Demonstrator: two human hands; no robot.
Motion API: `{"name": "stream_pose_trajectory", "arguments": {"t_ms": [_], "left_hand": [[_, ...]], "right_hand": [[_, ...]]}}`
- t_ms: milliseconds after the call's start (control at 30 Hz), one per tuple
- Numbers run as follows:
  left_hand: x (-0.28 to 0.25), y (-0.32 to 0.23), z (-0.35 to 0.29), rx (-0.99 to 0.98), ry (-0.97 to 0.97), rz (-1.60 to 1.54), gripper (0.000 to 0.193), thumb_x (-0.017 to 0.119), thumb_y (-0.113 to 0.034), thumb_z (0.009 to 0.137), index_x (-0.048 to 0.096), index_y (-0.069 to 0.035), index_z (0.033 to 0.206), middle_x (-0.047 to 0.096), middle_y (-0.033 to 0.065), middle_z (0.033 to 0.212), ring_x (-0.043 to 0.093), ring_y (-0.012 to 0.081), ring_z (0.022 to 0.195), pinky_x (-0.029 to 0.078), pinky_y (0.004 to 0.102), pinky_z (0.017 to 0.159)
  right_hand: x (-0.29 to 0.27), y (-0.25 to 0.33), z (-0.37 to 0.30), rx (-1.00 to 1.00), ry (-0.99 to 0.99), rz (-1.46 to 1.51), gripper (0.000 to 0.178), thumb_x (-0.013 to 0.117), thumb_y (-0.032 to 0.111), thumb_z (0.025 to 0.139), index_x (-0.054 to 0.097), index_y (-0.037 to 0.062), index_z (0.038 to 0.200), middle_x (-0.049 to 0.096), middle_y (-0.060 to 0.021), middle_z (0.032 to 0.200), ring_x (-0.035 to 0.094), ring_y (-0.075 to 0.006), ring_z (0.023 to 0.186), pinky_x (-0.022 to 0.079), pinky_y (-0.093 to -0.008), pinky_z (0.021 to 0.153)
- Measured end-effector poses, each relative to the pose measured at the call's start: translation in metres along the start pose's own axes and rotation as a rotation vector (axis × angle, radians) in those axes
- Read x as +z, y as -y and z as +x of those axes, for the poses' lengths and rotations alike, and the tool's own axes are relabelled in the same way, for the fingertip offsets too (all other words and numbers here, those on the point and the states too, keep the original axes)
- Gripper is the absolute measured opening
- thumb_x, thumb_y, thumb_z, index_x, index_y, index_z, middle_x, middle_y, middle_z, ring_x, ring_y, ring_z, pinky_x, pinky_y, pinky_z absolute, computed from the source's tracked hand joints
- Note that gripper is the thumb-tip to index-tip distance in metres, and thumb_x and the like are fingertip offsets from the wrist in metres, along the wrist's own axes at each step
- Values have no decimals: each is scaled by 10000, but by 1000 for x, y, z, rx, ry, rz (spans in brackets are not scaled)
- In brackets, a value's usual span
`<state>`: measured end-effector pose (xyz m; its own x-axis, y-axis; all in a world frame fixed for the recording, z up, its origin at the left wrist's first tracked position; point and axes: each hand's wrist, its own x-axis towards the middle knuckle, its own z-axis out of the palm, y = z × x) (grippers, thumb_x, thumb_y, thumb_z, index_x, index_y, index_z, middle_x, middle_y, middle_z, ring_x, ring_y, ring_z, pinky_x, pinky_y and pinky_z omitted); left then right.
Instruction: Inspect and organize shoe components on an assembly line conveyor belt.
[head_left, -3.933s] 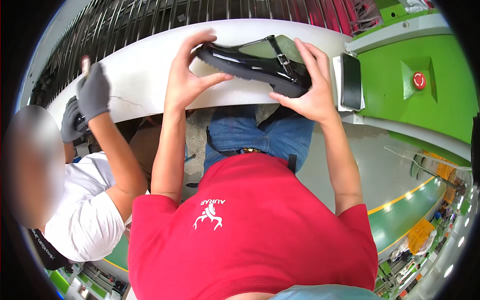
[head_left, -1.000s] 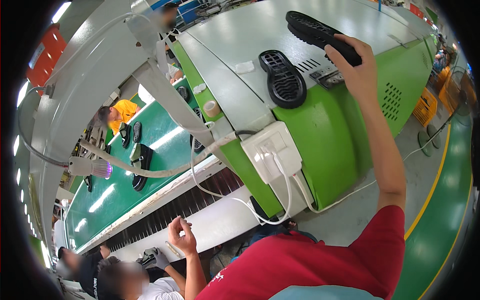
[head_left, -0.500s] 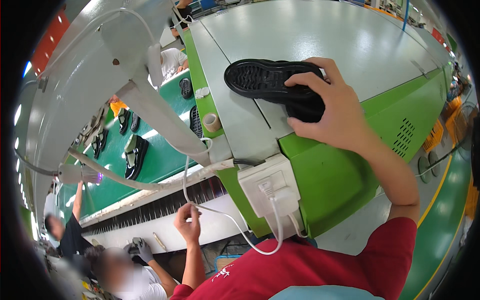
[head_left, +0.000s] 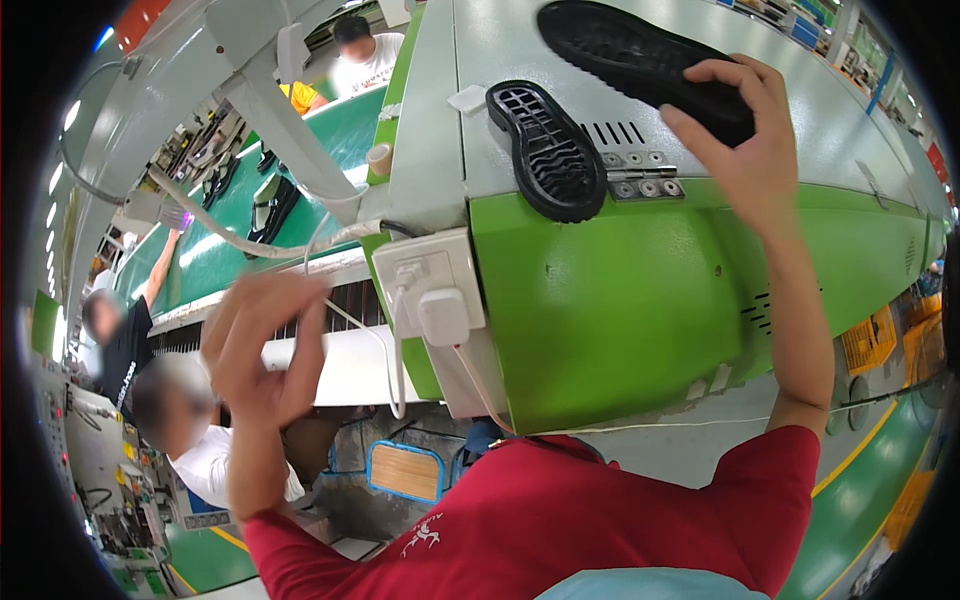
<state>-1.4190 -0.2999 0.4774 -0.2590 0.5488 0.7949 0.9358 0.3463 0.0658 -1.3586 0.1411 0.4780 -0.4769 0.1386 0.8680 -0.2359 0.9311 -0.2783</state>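
Note:
My right hand (head_left: 752, 135) is closed on one end of a black shoe sole (head_left: 630, 50), thumb on the near edge and fingers over the far one. That sole is above the grey top of a green-sided machine (head_left: 640, 310). A second black sole (head_left: 548, 150) lies by the top's near edge with its gridded face up, next to a metal hinge (head_left: 643, 175); no hand touches it. My left hand (head_left: 265, 345) is raised at the left, near a white cable. Motion smears its curled fingers, and I make out nothing in them.
White plugs and a socket box (head_left: 432, 285) sit on the machine's left end, with cables hanging. A green conveyor (head_left: 330, 150) carries several shoes (head_left: 272, 208). Co-workers (head_left: 190, 420) are close on the left. A tape roll (head_left: 380, 158) stands at the machine's edge.
One sole now lies apart on the machine top, while the other has moved right and away with my right hand. My left hand has risen to the left. The view has shifted.

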Motion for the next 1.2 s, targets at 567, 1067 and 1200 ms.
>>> {"name": "stream_pose_trajectory", "arguments": {"t_ms": [567, 1067, 1200], "left_hand": [[153, 57, 186, 434, 620, 107, 610, 886, -77, 672, 661, -116, 1237, 669, 94, 1216, 612, 329, 1261, 496, 452, 1155], [84, -13, 147, 9, 311, -45, 634, 953, -358, 674, 637, -73, 1145, 611, 119, 1043, 661, 306, 967, 556, 399, 827], [83, -10, 145, -60, 304, -77, 627, 961, -346, 649, 633, -69, 1105, 593, 119, 1035, 650, 313, 977, 548, 398, 839]], "right_hand": [[-20, -56, -45, 165, 63, 66, 387, 859, 314, 925, 737, 79, 1207, 637, -103, 1210, 673, -234, 1064, 556, -357, 947], [-9, -52, -47, 136, 3, -27, 430, 854, 345, 940, 758, 96, 1277, 633, -109, 1190, 691, -239, 1052, 565, -366, 932], [-10, -51, -47, 159, 16, -23, 444, 852, 351, 945, 756, 101, 1300, 632, -111, 1189, 690, -240, 1055, 564, -359, 935]]}}
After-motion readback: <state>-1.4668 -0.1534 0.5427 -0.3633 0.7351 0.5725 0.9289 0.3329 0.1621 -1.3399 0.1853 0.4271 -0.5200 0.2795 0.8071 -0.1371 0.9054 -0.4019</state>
